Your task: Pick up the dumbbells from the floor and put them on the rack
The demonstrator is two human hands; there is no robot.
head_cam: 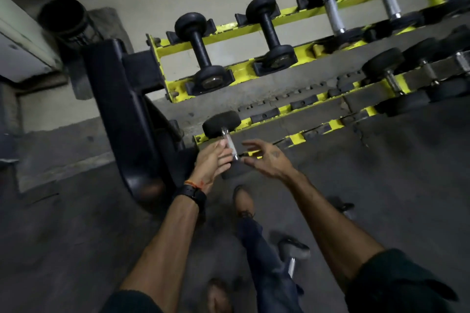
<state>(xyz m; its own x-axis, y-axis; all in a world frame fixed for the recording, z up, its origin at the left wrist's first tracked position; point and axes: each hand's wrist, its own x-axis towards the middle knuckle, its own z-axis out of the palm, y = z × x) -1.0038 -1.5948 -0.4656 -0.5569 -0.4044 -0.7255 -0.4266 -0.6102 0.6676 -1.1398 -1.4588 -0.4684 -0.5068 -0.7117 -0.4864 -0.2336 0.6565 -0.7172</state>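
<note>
A black dumbbell point(221, 123) with a chrome handle lies at the left end of the lowest tier of the yellow rack point(295, 138), its near head just in front of the front rail. My left hand point(212, 160) rests against the handle with thumb and fingers fairly straight, not wrapped round it. Just right of the handle, my right hand point(264, 157) hovers with fingers spread and holds nothing. Two more dumbbells lie on the floor behind: one point(292, 253) by my leg, and a dark one point(344, 207) under my right forearm.
Upper tiers carry several black dumbbells point(201, 51). The rack's black end post point(119, 109) stands just left of my hands. A black bin point(63, 18) sits by the wall at the far left. My shoe point(244, 201) is planted below the hands.
</note>
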